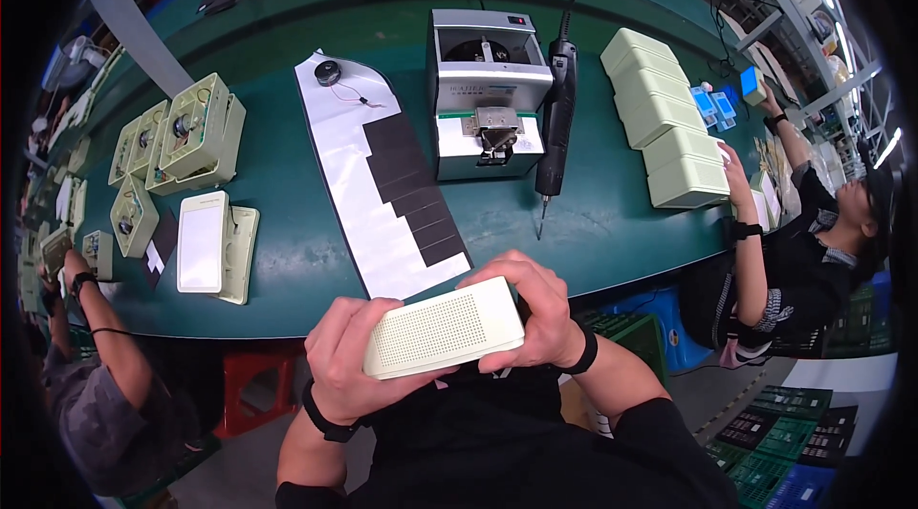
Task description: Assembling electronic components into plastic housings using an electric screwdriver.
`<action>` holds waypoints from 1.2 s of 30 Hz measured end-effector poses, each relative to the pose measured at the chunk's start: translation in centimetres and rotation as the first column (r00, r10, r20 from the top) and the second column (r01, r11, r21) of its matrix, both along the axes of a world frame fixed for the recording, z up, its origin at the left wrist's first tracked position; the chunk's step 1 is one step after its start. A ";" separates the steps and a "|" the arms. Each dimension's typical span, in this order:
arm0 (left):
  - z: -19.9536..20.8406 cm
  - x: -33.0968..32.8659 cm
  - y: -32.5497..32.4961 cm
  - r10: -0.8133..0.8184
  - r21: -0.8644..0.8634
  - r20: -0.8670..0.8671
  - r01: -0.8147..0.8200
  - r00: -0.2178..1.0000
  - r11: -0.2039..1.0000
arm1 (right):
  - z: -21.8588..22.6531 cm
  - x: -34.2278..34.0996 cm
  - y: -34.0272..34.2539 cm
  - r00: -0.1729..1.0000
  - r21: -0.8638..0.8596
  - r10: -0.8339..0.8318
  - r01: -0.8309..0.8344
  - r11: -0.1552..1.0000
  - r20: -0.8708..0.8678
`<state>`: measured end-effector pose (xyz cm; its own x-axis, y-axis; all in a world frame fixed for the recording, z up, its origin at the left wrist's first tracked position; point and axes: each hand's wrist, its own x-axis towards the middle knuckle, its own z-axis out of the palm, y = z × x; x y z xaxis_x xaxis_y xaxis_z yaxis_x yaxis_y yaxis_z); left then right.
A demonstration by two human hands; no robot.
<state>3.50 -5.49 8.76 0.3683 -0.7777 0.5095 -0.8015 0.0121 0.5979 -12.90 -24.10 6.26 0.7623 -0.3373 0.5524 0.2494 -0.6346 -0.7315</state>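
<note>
The left hand point(342, 356) and the right hand point(540, 313) are curled around opposite ends of a pale box point(440, 329) gripped between them, its dotted face showing, while an electric screwdriver point(557, 117) stands beyond the right hand over the bench point(598, 232).

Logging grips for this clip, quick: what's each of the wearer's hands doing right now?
Left hand: closed on the left end of the case.
Right hand: closed on its right end.

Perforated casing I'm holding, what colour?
The perforated casing is pale greenish cream, shown in the head view.
</note>
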 end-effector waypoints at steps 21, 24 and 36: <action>-4.4 -3.3 -0.8 -0.076 -0.400 -0.184 -0.004 0.980 0.917 | 1.3 0.2 1.5 0.989 0.350 -0.112 0.072 0.934 0.096; -4.4 -3.4 -0.9 -0.071 -0.418 -0.178 -0.010 0.982 0.908 | 1.3 0.3 1.6 0.990 0.390 -0.112 0.069 0.918 0.088; -3.8 -3.0 -0.6 -0.064 -0.335 -0.157 0.008 0.985 0.942 | 1.2 0.4 2.2 0.983 0.489 -0.181 0.144 0.860 0.028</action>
<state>0.53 -6.06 4.93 0.4434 -0.5885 0.6761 -0.6882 0.2597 0.6774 -12.51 -21.91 7.49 0.6384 -0.6916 0.3379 0.2359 -0.2420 -0.9411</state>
